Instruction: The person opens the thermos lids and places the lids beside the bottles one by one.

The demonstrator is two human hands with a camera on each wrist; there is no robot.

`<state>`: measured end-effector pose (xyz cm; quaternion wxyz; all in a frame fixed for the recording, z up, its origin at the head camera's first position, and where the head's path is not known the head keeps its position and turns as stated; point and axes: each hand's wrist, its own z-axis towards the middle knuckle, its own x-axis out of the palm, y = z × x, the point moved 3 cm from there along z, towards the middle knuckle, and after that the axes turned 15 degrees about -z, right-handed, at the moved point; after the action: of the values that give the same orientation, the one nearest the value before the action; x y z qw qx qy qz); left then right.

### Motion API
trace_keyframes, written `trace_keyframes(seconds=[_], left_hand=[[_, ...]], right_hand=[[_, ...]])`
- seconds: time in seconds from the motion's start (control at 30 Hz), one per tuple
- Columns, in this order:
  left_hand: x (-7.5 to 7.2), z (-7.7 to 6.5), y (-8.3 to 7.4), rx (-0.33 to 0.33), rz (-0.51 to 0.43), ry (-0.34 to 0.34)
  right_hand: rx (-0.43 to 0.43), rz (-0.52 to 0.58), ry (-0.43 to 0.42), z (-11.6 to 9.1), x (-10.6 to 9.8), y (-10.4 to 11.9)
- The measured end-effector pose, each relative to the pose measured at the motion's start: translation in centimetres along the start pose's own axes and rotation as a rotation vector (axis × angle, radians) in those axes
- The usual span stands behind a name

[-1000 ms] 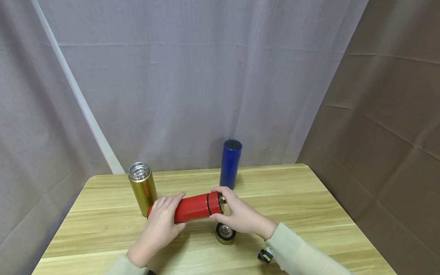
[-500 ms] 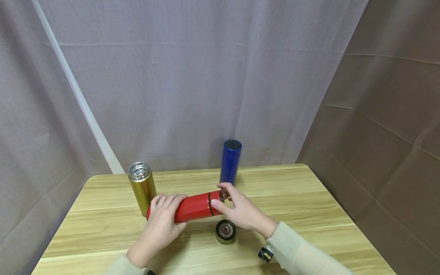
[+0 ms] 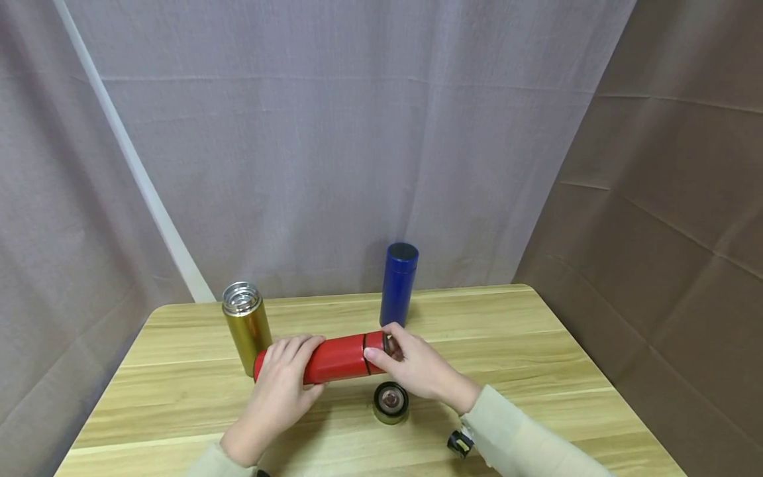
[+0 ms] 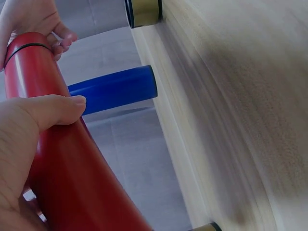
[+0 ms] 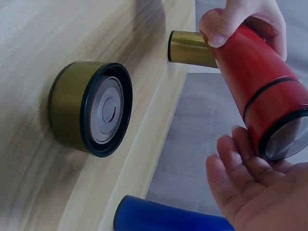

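Observation:
A red thermos [image 3: 338, 359] lies sideways in the air over the table, its lid end to the right and slightly raised. My left hand [image 3: 277, 384] grips its body near the base, thumb underneath in the head view. At the other end, my right hand [image 3: 424, 368] holds the red lid [image 3: 374, 342], thumb on the near side and fingers around the far side. A black ring marks the seam between lid and body. The lid's shiny round top [image 5: 288, 137] shows in the right wrist view, with fingertips at its edge.
A gold thermos [image 3: 249, 334] stands uncapped at the left, silver mouth up, just behind the red base. Its matching gold lid [image 3: 390, 412] rests inner side up below the red lid. A blue thermos [image 3: 398, 285] stands capped at the back. Grey curtains surround the wooden table [image 3: 507, 344].
My right hand loosened on the red lid, shifted its fingers, and closed around it again with the thumb farther over the near side. The left hand kept its grip; the thermos barely tilted.

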<state>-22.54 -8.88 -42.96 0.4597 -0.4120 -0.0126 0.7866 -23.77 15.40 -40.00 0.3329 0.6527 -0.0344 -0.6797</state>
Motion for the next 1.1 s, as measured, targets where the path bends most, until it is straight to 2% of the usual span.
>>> trace_keyframes(seconds=[0.13, 0.37, 0.53, 0.73, 0.9, 1.1], left_hand=[[-0.02, -0.08, 0.04, -0.031, -0.013, 0.017], [-0.05, -0.17, 0.27, -0.067, -0.032, 0.027], [-0.06, -0.14, 0.37, -0.071, -0.044, 0.021], [-0.15, -0.09, 0.25, -0.062, -0.045, 0.012], [-0.24, -0.01, 0.01, -0.044, -0.031, 0.007], [-0.31, -0.06, -0.1, -0.02, -0.014, -0.006]], right_hand=[[-0.034, 0.031, -0.004, -0.04, -0.02, 0.18], [-0.219, -0.012, -0.074, -0.13, -0.09, 0.4], [-0.253, 0.004, -0.091, -0.26, -0.18, 0.5], [-0.223, 0.052, -0.12, -0.19, -0.26, 0.62], [-0.127, 0.087, -0.129, -0.13, -0.39, 0.46], [-0.012, 0.0, -0.13, -0.22, -0.44, 0.21]])
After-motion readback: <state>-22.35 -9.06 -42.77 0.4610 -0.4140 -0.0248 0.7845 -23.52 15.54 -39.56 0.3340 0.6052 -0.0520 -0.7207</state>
